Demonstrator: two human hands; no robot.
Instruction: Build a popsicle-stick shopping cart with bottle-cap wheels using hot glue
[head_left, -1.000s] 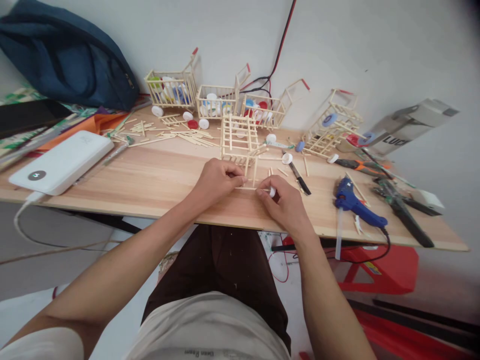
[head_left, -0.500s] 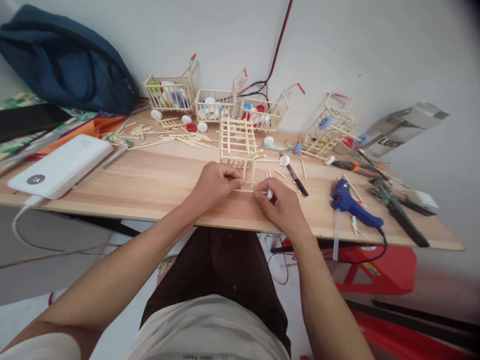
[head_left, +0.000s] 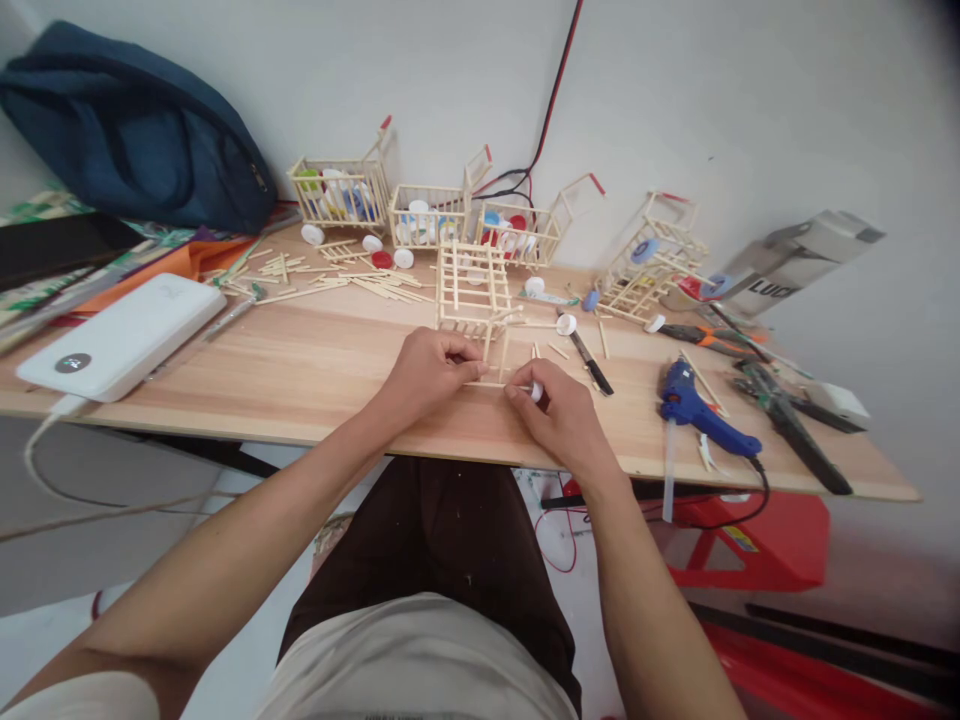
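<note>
A miniature shopping cart made of thin wooden sticks (head_left: 474,285) stands on the table in front of me, with two sticks reaching from it toward me. My left hand (head_left: 439,372) is closed, thumb and fingertips pinching at the left near end of these sticks. My right hand (head_left: 556,405) is closed too, its fingertips on the right end of a thin crosswise stick (head_left: 493,384) that spans between both hands. A white bottle cap (head_left: 536,391) shows at my right fingers; whether they grip it or it only lies against them, I cannot tell.
Finished stick carts (head_left: 339,192) with caps inside line the wall. Loose sticks (head_left: 386,287) lie left of centre. To the right are a black pen (head_left: 591,362), a blue glue gun (head_left: 701,408) and pliers (head_left: 709,335). A white power bank (head_left: 120,335) lies left, below a blue bag (head_left: 142,130).
My view has shifted very slightly. Both hands keep the same pinch on the sticks, and the cart stays in place.
</note>
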